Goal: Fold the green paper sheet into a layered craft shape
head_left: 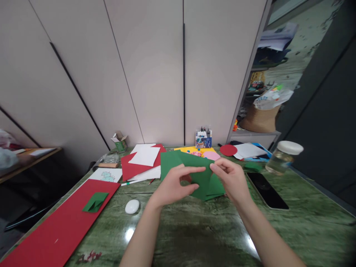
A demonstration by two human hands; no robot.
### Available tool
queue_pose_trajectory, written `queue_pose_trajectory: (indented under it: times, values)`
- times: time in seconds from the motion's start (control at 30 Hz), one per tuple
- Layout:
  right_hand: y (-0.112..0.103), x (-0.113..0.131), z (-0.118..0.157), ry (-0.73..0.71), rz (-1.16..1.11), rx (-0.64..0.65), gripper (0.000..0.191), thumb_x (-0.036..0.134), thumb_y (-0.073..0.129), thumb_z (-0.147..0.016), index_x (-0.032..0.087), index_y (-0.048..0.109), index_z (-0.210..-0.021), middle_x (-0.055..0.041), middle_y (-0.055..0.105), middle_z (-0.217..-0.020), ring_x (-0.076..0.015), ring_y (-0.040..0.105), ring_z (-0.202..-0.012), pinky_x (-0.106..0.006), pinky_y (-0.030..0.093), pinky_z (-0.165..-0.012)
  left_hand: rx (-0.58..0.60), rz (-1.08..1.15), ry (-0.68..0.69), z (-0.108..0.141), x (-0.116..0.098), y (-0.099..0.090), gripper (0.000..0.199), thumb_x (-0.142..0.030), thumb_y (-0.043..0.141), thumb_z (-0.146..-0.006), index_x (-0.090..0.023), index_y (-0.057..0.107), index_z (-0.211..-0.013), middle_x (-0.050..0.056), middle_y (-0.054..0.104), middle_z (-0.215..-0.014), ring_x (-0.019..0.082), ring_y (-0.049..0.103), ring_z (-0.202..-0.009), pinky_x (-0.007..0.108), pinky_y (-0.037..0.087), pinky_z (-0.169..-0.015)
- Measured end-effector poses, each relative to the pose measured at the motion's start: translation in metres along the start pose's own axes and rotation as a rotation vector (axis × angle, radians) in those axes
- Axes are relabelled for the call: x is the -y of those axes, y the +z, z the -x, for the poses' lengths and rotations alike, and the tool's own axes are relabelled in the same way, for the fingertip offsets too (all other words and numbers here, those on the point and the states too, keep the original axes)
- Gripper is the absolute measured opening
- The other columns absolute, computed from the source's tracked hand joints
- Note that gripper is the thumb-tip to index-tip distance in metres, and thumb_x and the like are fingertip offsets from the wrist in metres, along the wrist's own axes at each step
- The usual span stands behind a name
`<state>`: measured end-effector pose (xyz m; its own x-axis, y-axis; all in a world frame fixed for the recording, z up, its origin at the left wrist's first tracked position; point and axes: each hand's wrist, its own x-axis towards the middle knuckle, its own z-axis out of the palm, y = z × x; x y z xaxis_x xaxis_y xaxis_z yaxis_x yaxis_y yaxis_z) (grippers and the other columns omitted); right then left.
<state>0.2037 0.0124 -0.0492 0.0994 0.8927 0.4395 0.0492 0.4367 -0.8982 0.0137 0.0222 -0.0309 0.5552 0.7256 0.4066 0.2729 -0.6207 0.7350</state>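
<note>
A green sheet of paper point(204, 185) is held up at an angle above the table, with its upper right corner pinched between the thumb and fingers of my right hand point(233, 178). My left hand point(172, 185) is in front of the same sheet, index finger stretched out and thumb apart from it, with nothing visible between them. Whether its fingertips touch the paper I cannot tell. More green paper point(216, 188) shows behind and below the held sheet. A small folded green paper piece point(96, 202) lies to the left on a long red sheet point(55, 226).
A white oval object point(132, 206) lies near my left forearm. To the right are a black phone point(267, 190) and a lidded jar point(283, 159). Behind are red and white papers point(144, 155), a pen box point(203, 141), a red paper disc point(228, 150) and a small green box point(120, 144).
</note>
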Motion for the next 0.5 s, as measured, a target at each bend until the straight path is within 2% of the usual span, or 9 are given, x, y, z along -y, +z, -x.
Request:
queue_pose_trajectory:
  times: [0.17,0.33,0.5]
  values:
    - [0.0015,0.0006,0.0,-0.035,-0.045,-0.009,0.023,0.03,0.061,-0.08,0.019,0.054,-0.061,0.0032,0.048,-0.058,-0.0114,0.042,-0.055,-0.024,0.031,-0.052,0.003,0.016,-0.013,0.0004,-0.0017,0.0002,0.052,-0.013,0.063,-0.072,-0.032,0.057,-0.12,0.002,0.062,-0.091,0.014,0.052,-0.071,0.028,0.049,-0.065]
    - [0.0019,0.0002,-0.0013,-0.028,-0.074,-0.016,0.016,0.029,0.062,-0.08,0.019,0.058,-0.068,0.0032,0.049,-0.061,-0.0116,0.043,-0.058,-0.024,0.032,-0.054,0.02,0.014,-0.019,0.0012,-0.0016,0.0003,0.057,-0.011,0.063,-0.071,-0.033,0.053,-0.124,0.003,0.062,-0.096,0.014,0.053,-0.071,0.029,0.049,-0.067]
    - [0.0008,0.0011,0.0005,-0.062,-0.134,-0.036,0.018,0.026,0.061,-0.079,0.02,0.057,-0.063,0.0025,0.048,-0.06,-0.0124,0.042,-0.058,-0.024,0.033,-0.056,0.041,0.007,-0.009,0.0014,-0.0006,0.0012,0.058,-0.011,0.063,-0.072,-0.034,0.053,-0.124,0.003,0.062,-0.103,0.014,0.054,-0.074,0.03,0.049,-0.069]
